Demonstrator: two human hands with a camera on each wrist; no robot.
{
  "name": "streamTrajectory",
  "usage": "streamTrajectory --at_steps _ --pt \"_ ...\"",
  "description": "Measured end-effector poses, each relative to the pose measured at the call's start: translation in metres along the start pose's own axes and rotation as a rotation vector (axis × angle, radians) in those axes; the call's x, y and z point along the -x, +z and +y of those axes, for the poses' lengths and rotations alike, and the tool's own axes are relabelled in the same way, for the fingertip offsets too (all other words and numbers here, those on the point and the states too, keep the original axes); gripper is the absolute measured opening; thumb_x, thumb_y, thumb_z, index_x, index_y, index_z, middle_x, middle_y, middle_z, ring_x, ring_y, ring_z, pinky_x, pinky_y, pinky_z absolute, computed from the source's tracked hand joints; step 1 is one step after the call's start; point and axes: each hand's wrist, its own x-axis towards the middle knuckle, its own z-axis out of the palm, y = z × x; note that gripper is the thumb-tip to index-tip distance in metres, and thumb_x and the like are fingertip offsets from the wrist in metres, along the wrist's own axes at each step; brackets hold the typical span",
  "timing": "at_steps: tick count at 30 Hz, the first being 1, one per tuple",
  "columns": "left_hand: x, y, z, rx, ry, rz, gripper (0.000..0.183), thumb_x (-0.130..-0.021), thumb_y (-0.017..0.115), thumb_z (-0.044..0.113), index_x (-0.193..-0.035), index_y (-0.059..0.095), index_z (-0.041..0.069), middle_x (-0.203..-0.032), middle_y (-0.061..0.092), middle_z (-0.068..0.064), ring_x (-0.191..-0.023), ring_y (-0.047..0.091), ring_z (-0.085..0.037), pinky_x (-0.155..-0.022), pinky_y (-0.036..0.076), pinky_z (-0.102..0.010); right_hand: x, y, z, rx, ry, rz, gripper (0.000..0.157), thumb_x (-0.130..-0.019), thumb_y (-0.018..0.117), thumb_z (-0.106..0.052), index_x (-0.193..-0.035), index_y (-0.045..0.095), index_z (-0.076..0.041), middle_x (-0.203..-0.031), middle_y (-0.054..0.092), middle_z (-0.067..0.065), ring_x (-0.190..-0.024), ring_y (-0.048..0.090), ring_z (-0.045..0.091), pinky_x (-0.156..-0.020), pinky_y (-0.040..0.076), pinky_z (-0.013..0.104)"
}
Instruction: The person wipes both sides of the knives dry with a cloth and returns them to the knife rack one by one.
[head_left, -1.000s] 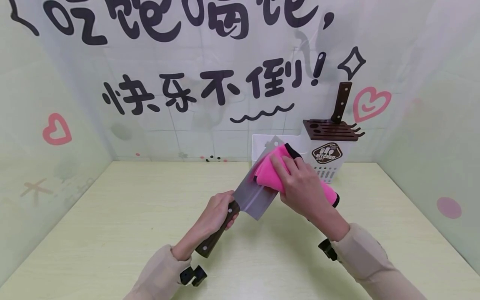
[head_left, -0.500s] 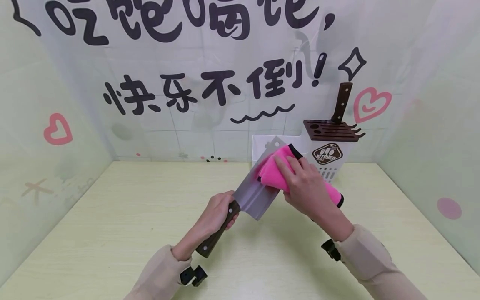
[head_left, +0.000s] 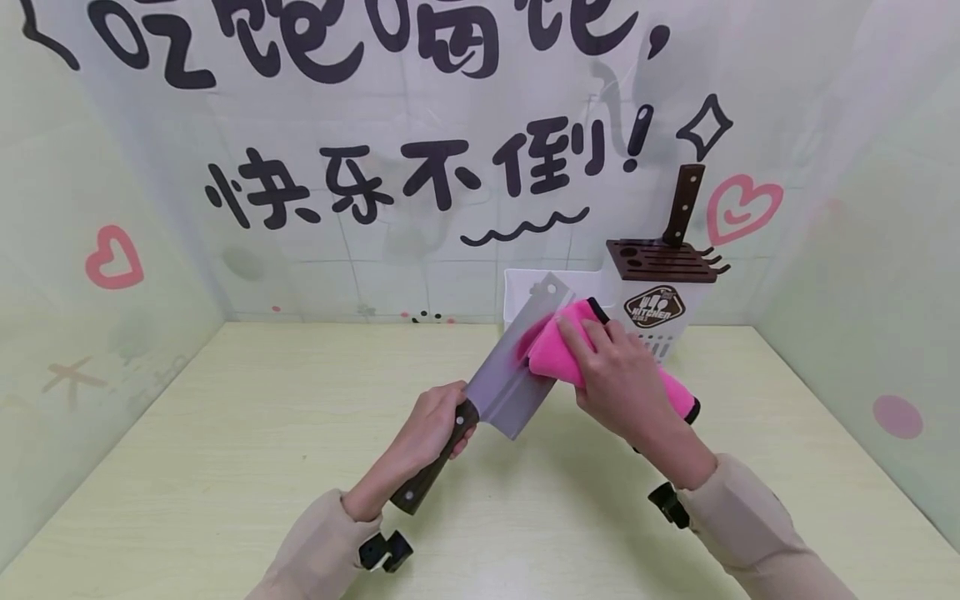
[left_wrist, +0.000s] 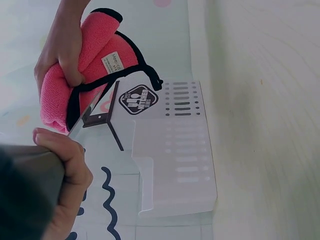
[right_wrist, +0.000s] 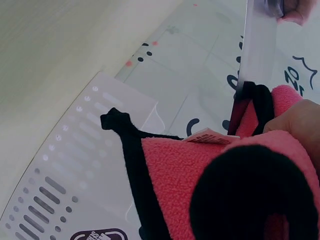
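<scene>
Pink lines form a heart (head_left: 115, 257) on the wall, well to the left of the cleaver (head_left: 506, 375). Nearer to it, below and left of its blade, the left hand (head_left: 431, 429) has its fingers wrapped round the dark handle (head_left: 426, 475), with a black wrist device (head_left: 386, 552) on the sleeve under the handle's end. The cleaver itself is held above the pale table (head_left: 262, 433), slanting from its handle at lower left up to the holed corner at upper right; this hand and the cleaver are nearly where they were a second ago. Pressed against the blade's outer part on its right side is the black-edged pink cloth (head_left: 558, 346). Compared with a second ago, it has slid to the right and slightly down, and a wider strip of the blade's upper left side now shows bare, with a pink reflection beside the cloth. Right of the cleaver, the right hand (head_left: 618, 379) grips the bunched cloth, its fingers bent over it; it has shifted right along with the cloth. In the left wrist view its thumb presses the cloth near a white tag (left_wrist: 112, 62). Behind the cleaver and to its right, the white rack (head_left: 688, 302) is in the same place as before, a brown handle (head_left: 683, 204) rising from its dark slotted top (head_left: 660, 260).
</scene>
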Motion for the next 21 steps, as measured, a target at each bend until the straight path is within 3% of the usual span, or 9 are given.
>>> streamTrajectory --at_steps 5,21 --pt "-0.001 0.001 -0.001 -0.001 0.003 0.008 0.029 -0.092 0.022 0.011 -0.078 0.044 -0.002 -0.055 0.046 -0.008 -0.040 0.041 -0.012 -0.037 0.035 -0.022 -0.001 -0.003 -0.006 0.000 -0.010 -0.019 0.063 -0.061 0.072 -0.012 -0.119 0.050 -0.003 -0.101 0.058 0.019 -0.081 0.052 0.033 -0.065 0.050 0.041" --pt "-0.001 0.006 0.001 -0.001 -0.001 0.000 0.031 -0.093 0.022 0.014 -0.079 0.044 -0.002 -0.056 0.046 -0.008 -0.040 0.040 -0.012 -0.037 0.035 -0.022 -0.007 -0.001 -0.032 0.020 -0.143 0.046 0.058 -0.060 0.070 -0.014 -0.116 0.054 -0.006 -0.100 0.059 0.018 -0.080 0.053 0.032 -0.064 0.050 0.037"
